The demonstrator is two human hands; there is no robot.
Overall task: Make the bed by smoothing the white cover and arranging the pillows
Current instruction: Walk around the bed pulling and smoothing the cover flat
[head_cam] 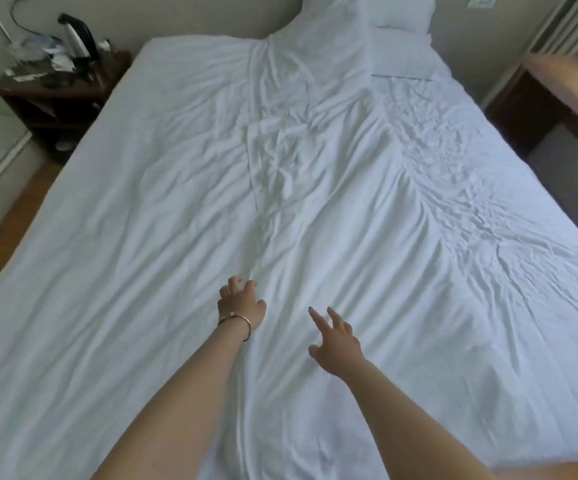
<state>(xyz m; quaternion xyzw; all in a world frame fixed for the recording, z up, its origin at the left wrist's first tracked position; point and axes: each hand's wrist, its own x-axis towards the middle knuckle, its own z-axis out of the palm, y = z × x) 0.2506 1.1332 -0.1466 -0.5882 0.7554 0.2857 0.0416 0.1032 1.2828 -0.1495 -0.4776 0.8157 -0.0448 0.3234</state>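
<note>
My left hand, fingers curled, seems to pinch a fold of the white cover; my right hand hovers released, fingers spread. I judge the best stroke runs flat-palmed toward twelve o'clock, where creases gather mid-bed. Pillows stand stacked against the wall at one o'clock.

The white cover lies broad and flat with only low wrinkles, so a hand can sweep freely across its middle and down both long sides. At the head, upright pillows block the far right corner. A cluttered nightstand crowds the far left edge, seemingly just beside the mattress, and a wooden desk stands near the right.
</note>
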